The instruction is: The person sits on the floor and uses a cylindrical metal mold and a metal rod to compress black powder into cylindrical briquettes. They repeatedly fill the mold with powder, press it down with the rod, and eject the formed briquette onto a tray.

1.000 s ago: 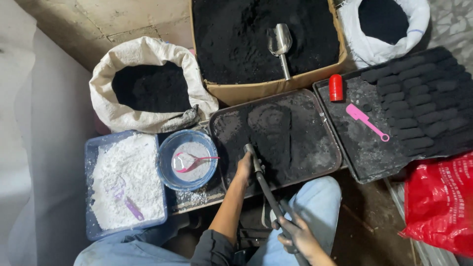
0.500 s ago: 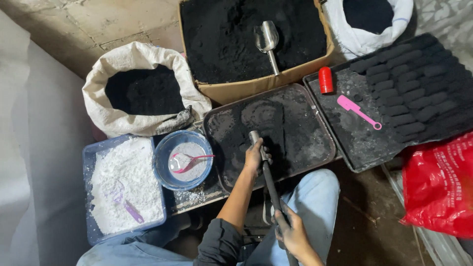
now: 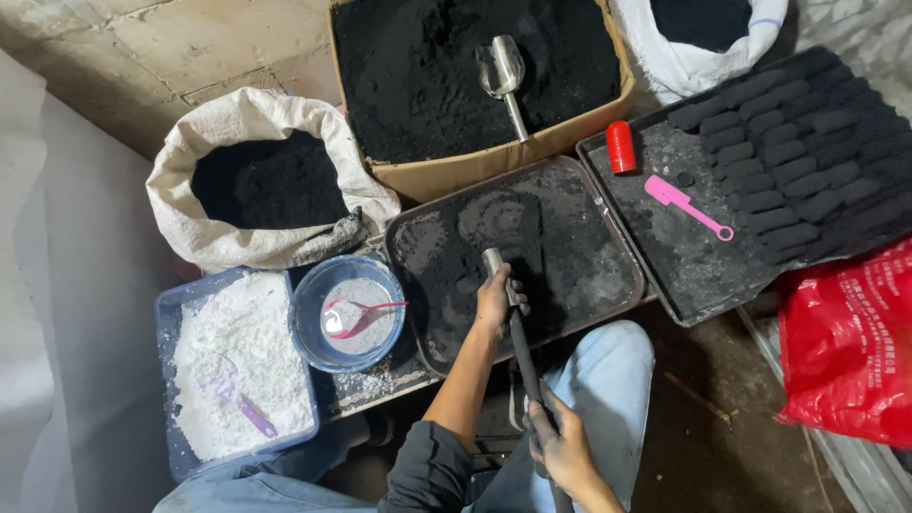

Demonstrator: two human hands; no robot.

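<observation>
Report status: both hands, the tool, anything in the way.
Left hand grips the metal tube press near its top, over the black tray. Right hand holds its lower end. Nothing blocking.

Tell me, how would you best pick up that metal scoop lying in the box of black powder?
Take the metal scoop by its thin handle, which points toward the near edge of the cardboard box. Come from above on that near side: the handle lies bare on top of the black powder, while the wide bowl faces the far side and is awkward to close fingers around.
</observation>
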